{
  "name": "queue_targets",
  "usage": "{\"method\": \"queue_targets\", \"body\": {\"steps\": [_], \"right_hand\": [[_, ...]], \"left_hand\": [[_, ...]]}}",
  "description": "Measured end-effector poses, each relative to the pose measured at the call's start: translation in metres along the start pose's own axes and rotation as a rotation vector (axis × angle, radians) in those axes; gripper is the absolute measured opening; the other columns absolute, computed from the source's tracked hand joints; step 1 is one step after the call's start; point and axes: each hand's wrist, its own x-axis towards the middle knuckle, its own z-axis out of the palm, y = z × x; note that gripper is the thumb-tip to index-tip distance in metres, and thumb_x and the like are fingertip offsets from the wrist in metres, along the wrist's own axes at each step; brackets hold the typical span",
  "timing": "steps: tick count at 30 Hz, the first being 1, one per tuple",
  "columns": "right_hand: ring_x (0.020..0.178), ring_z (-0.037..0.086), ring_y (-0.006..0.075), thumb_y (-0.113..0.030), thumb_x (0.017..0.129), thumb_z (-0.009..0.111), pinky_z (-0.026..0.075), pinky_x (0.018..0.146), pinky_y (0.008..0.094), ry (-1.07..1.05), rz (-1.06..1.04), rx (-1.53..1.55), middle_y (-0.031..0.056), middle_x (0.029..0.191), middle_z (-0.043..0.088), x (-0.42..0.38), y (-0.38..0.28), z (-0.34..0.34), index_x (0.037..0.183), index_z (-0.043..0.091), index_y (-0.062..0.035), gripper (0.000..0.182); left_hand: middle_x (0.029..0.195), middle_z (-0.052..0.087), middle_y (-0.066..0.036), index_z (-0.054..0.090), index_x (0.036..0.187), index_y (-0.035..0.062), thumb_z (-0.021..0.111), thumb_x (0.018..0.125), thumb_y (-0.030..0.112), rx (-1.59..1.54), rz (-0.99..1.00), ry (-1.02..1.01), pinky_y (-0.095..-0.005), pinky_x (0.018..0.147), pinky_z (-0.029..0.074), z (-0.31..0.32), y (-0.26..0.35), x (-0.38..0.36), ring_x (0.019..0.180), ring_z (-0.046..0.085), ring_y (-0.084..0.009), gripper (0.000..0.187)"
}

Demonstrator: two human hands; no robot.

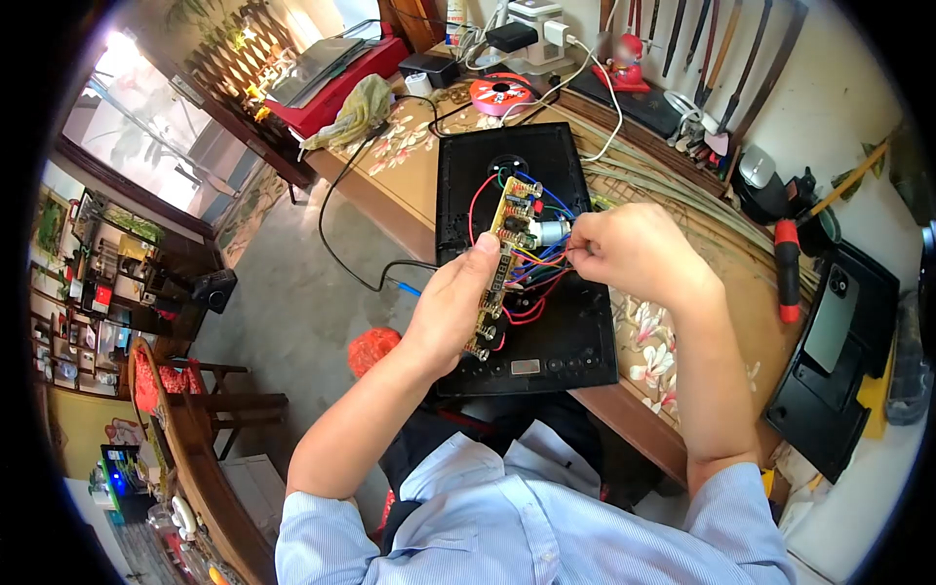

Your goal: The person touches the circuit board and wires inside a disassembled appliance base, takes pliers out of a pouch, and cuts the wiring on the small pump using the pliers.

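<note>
A long yellow circuit board point(501, 268) with springs and a small display is held upright in my left hand point(456, 304), thumb on its face. Red, blue and yellow wires point(539, 258) run from it over a black plastic housing point(561, 336) lying on the table edge. My right hand point(624, 252) is pinched at the wires, right of the board; its fingertips seem to hold a wire end. A silver cylindrical part point(551, 232) sits between the board and my right fingertips.
Behind the housing are a pink tape roll point(501, 95), chargers and white cables. To the right lie long thin strips point(673, 198), a red and black screwdriver point(787, 271) and a phone point(828, 319) on a black case. A black cable point(336, 210) hangs at the left.
</note>
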Motion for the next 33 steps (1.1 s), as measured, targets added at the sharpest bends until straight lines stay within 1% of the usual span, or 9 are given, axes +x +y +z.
{"method": "queue_targets", "body": {"steps": [1,3,5,7,12,18,22,31,33], "right_hand": [[0.062,0.065,0.0304,-0.023,0.077,0.072,0.051,0.060,0.0404,-0.001,0.002,-0.003,0.0103,0.065,0.066,-0.001,0.002,-0.003,0.081,0.072,-0.0087,0.015],[0.065,0.066,0.0296,-0.024,0.077,0.072,0.052,0.063,0.0393,-0.188,0.034,0.153,0.0117,0.069,0.068,-0.002,0.007,-0.010,0.084,0.074,-0.0087,0.017],[0.066,0.067,0.0289,-0.025,0.077,0.072,0.052,0.064,0.0386,-0.244,0.068,0.177,0.0119,0.071,0.069,-0.003,0.008,-0.012,0.086,0.074,-0.0085,0.019],[0.068,0.067,0.0283,-0.025,0.078,0.071,0.052,0.065,0.0380,-0.301,0.097,0.205,0.0122,0.072,0.069,-0.002,0.010,-0.013,0.088,0.074,-0.0083,0.020],[0.068,0.067,0.0254,-0.024,0.080,0.070,0.051,0.064,0.0358,-0.368,0.072,0.226,0.0099,0.073,0.069,-0.002,0.018,-0.013,0.090,0.073,-0.0070,0.020],[0.066,0.064,0.0173,-0.013,0.078,0.070,0.050,0.063,0.0320,-0.445,0.183,0.399,0.0064,0.071,0.068,-0.002,0.027,-0.017,0.092,0.072,-0.0058,0.016],[0.071,0.067,0.0244,-0.020,0.080,0.072,0.051,0.067,0.0353,-0.498,0.238,0.409,0.0107,0.076,0.070,-0.002,0.024,-0.022,0.094,0.072,-0.0069,0.019],[0.071,0.067,0.0235,-0.021,0.080,0.072,0.051,0.068,0.0360,-0.477,0.212,0.451,0.0093,0.077,0.070,0.000,0.020,-0.018,0.095,0.072,-0.0075,0.020],[0.065,0.064,0.0148,-0.010,0.074,0.070,0.050,0.063,0.0310,-0.491,0.241,0.440,0.0051,0.069,0.066,0.001,0.017,-0.019,0.091,0.072,-0.0064,0.018]], "left_hand": [[0.110,0.064,-0.002,0.061,0.123,-0.0057,0.046,0.107,0.044,-0.009,0.003,-0.003,-0.0252,0.090,0.044,-0.001,-0.001,0.001,0.099,0.055,-0.0077,0.054],[0.110,0.064,-0.003,0.061,0.122,-0.0064,0.046,0.107,0.044,0.067,0.010,-0.011,-0.0260,0.090,0.044,-0.003,-0.004,0.000,0.100,0.055,-0.0094,0.054],[0.109,0.064,-0.004,0.061,0.121,-0.0071,0.046,0.107,0.043,0.144,0.019,-0.022,-0.0269,0.091,0.044,-0.006,-0.012,0.000,0.100,0.055,-0.0111,0.054],[0.108,0.063,-0.008,0.061,0.120,-0.0076,0.047,0.107,0.042,0.353,0.221,-0.022,-0.0281,0.093,0.043,-0.009,-0.020,0.001,0.101,0.056,-0.0148,0.054],[0.118,0.063,-0.021,0.066,0.108,-0.0067,0.052,0.104,0.031,0.649,0.374,-0.102,-0.0368,0.096,0.046,-0.001,-0.010,-0.010,0.108,0.061,-0.0309,0.041],[0.124,0.060,-0.022,0.066,0.107,-0.0038,0.062,0.097,0.033,0.834,0.451,-0.185,-0.0424,0.100,0.044,0.002,-0.013,-0.013,0.115,0.059,-0.0369,0.038],[0.125,0.060,-0.022,0.066,0.106,-0.0025,0.064,0.096,0.035,0.968,0.514,-0.209,-0.0441,0.101,0.043,0.007,-0.008,-0.016,0.116,0.058,-0.0373,0.039],[0.119,0.063,-0.022,0.065,0.106,-0.0026,0.062,0.098,0.032,0.774,0.400,-0.276,-0.0404,0.093,0.049,-0.009,0.001,-0.008,0.108,0.063,-0.0366,0.036],[0.118,0.063,-0.021,0.064,0.110,-0.0030,0.066,0.095,0.034,0.840,0.464,-0.322,-0.0411,0.093,0.050,-0.009,-0.002,-0.011,0.108,0.063,-0.0366,0.039]]}}
